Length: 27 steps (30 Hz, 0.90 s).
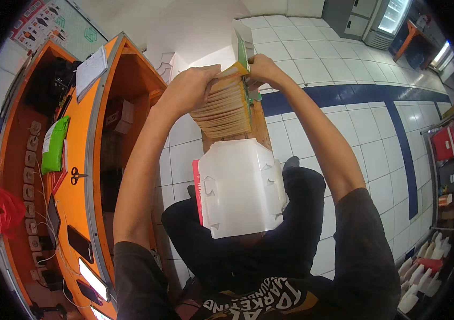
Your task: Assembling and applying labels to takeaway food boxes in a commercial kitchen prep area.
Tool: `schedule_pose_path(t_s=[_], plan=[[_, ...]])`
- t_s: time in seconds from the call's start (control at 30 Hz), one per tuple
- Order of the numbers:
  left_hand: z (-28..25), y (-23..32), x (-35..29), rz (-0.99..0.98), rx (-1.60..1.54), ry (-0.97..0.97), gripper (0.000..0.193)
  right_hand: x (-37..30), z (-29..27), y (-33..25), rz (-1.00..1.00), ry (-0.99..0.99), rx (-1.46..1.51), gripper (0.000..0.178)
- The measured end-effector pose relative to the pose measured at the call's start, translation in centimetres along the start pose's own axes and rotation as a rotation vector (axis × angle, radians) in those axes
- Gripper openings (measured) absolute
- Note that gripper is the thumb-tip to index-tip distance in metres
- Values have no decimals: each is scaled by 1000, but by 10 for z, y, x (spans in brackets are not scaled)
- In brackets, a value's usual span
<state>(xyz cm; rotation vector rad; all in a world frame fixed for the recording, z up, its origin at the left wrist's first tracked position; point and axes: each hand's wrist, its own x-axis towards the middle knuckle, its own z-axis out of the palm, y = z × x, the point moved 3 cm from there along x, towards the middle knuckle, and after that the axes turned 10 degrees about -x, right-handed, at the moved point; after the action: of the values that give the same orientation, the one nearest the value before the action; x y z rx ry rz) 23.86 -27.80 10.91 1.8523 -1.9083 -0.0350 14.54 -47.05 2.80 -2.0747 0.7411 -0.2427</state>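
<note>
Red plastic bag (7,208) at far L, beside orange worktop (80,208). On that worktop: green packet (55,144), scissors (79,175), dark phone (79,244), loose papers (91,73) nr the far end, lit-up phone (93,279) nr the close end. Next, L hand (189,92): grip closed on near L edge of a carton (211,53), white inside, yellow-green outside, held up at far end of a stack of brown-edged folded card (221,109). White card sheet (240,181) w/ cut tabs lies btwn knees, closer to body than the stack; can't tell what's under it. Wooden worktop (260,128) shows under stack's R side. R hand (263,69): grip pinched on carton's near R corner. Further R, white tiled floor (312,138) w/ blue stripe (344,95), then glass-door fridge (395,16) in back, red box (444,143) at far R.
</note>
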Motion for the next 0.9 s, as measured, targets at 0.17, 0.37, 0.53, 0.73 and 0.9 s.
schedule_pose_path(t_s=[0.17, 0.37, 0.53, 0.73, 0.9], plan=[[4, -12, 0, -175, 109, -121, 31, -6, -5, 0, -3, -101, 119, 48], [16, -4, -2, -199, 278, -144, 22, -7, -9, -2, 24, -232, 114, 45], [25, 0, -8, -198, 303, -119, 18, -5, -7, -3, -15, -255, 111, 38], [25, -2, -9, -210, 287, -153, 21, 15, -9, -13, -64, 144, -278, 39], [21, -4, -6, -235, 301, -208, 21, 25, -8, -19, -103, 291, -405, 26]])
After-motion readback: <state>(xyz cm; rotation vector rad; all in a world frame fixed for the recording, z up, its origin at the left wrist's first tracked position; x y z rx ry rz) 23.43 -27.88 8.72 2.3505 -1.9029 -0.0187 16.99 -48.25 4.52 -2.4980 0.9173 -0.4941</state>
